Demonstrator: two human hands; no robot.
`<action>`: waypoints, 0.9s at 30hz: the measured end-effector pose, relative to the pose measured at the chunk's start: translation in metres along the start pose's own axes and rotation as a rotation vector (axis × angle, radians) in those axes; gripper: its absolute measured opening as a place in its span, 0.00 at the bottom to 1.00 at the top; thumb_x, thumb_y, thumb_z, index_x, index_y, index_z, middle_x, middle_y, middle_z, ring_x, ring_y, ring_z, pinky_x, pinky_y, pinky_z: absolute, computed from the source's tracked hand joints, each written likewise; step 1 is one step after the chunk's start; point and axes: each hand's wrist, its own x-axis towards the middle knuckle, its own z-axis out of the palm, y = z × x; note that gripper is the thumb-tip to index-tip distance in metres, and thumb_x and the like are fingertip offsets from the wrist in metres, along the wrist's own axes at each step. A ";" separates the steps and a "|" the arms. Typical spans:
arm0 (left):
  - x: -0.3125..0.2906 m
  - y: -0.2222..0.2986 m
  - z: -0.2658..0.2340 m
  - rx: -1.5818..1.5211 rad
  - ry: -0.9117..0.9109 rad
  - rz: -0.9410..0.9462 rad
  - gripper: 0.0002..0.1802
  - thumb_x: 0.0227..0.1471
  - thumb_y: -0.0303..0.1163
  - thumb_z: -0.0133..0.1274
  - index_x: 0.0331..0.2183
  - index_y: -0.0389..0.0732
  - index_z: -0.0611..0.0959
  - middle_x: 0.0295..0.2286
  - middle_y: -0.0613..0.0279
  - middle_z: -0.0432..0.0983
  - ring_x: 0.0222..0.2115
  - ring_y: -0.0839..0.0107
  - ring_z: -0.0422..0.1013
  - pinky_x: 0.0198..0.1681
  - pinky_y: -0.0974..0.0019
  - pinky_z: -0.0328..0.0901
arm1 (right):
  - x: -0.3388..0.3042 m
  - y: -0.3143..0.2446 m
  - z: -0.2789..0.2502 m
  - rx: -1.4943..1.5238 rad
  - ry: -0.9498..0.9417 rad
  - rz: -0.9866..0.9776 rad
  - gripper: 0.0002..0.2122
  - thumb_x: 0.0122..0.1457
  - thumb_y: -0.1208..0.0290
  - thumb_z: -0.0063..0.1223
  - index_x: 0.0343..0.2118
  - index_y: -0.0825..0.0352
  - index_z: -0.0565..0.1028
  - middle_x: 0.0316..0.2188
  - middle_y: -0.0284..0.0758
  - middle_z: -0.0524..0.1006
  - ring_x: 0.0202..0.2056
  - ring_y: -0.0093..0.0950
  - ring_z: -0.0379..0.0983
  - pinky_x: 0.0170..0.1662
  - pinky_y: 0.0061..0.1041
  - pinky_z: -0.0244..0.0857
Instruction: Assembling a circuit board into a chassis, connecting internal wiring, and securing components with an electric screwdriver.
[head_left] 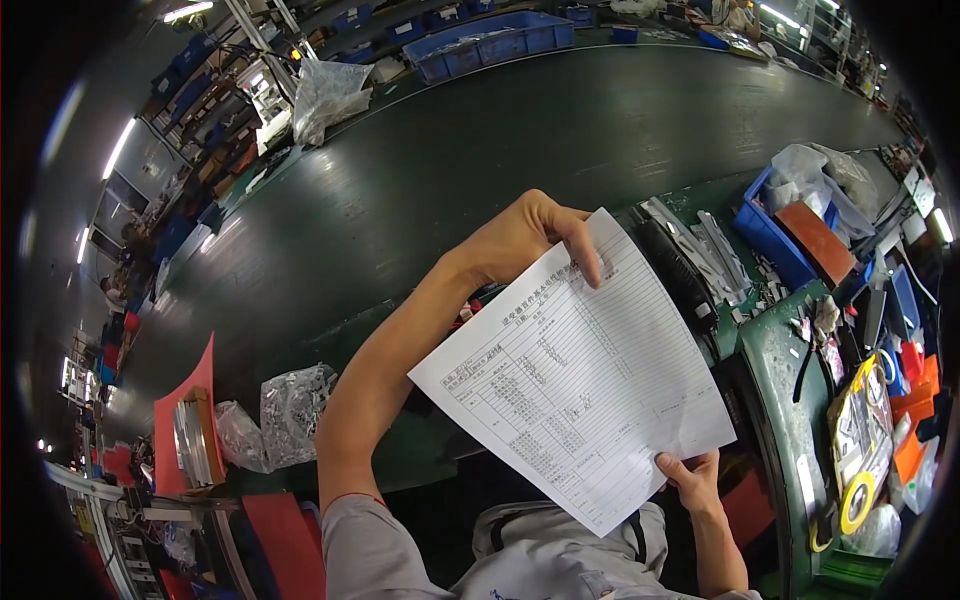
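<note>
A white printed form (575,375) with a table and handwriting is held tilted in front of my body. My left hand (545,235) grips its upper edge, the thumb lying on the printed face and the other fingers behind. At the lower right edge, my right hand (692,480) pinches the sheet, thumb on top and fingers hidden underneath. The paper bends slightly between the two hands and hides part of the bench. Just right of its upper corner lie several metal strips (700,245) beside a long black object (678,270).
A wide dark conveyor belt (400,190) crosses beyond my hands. To the right are a blue bin (765,230) with plastic bags and a roll of yellow tape (857,500). Clear bags of parts (295,410) and a red panel (185,420) sit on the left.
</note>
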 end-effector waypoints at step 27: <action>-0.003 -0.023 -0.009 -0.036 0.038 -0.021 0.11 0.42 0.18 0.65 0.29 0.46 0.91 0.25 0.64 0.84 0.24 0.79 0.74 0.32 0.76 0.64 | 0.007 0.001 0.007 -0.027 0.049 0.017 0.11 0.54 0.70 0.66 0.35 0.70 0.77 0.21 0.30 0.75 0.16 0.16 0.65 0.17 0.17 0.56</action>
